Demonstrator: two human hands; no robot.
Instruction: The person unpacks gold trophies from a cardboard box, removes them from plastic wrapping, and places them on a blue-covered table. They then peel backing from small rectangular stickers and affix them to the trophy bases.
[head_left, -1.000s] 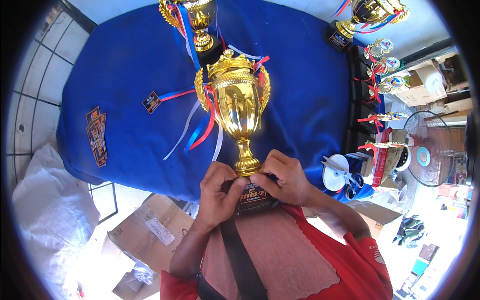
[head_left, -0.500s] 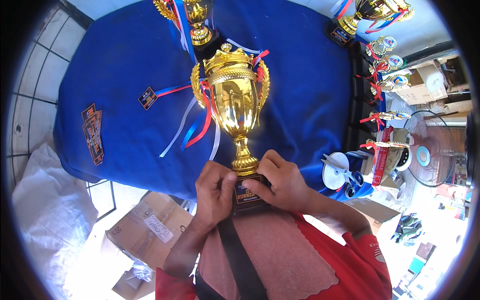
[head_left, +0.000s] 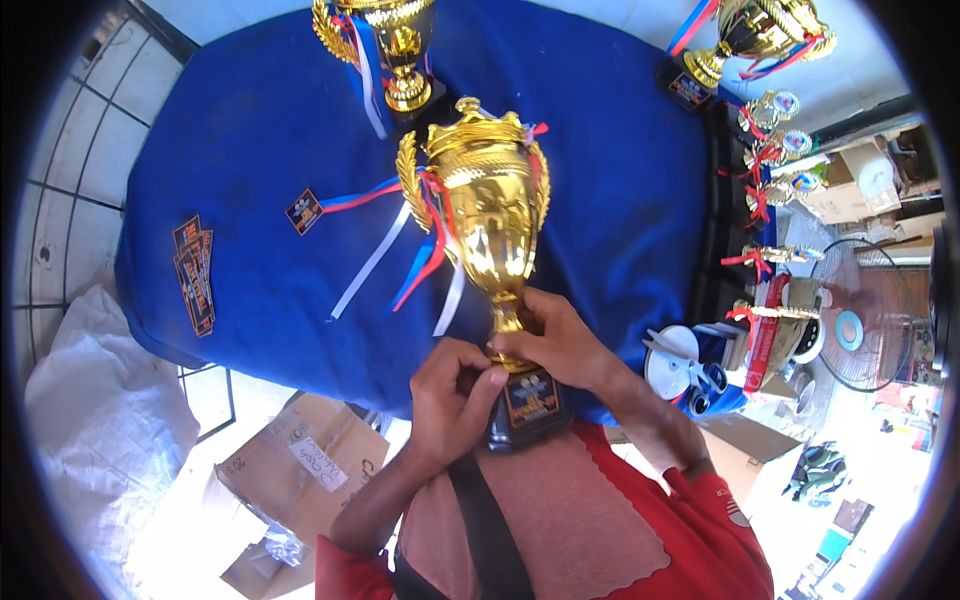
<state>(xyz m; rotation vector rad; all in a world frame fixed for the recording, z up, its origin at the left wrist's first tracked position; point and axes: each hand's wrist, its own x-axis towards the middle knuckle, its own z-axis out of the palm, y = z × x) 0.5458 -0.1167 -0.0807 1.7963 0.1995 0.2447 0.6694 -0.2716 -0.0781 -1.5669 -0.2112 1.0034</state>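
A tall gold trophy cup with a crown-like lid and leaf-shaped handles tilts slightly in front of me. Red, blue and white ribbons hang from its left handle. Around its stem, just above the foot, my right hand is closed. My left hand is closed at the left side of the foot, its thumb by the top of the black base. An orange-and-black label faces me on that base. Left of the cup, a single small label lies on the blue cloth.
Overlapping labels lie on the left of the blue-covered table. Another gold trophy stands behind, one more trophy far right. Medal-like awards line the right edge, near scissors and a fan. Cardboard boxes sit below left.
My right hand has moved up from the base to the stem. The trophy's base has swung right and toward me, and the cup leans more. The view has shifted slightly.
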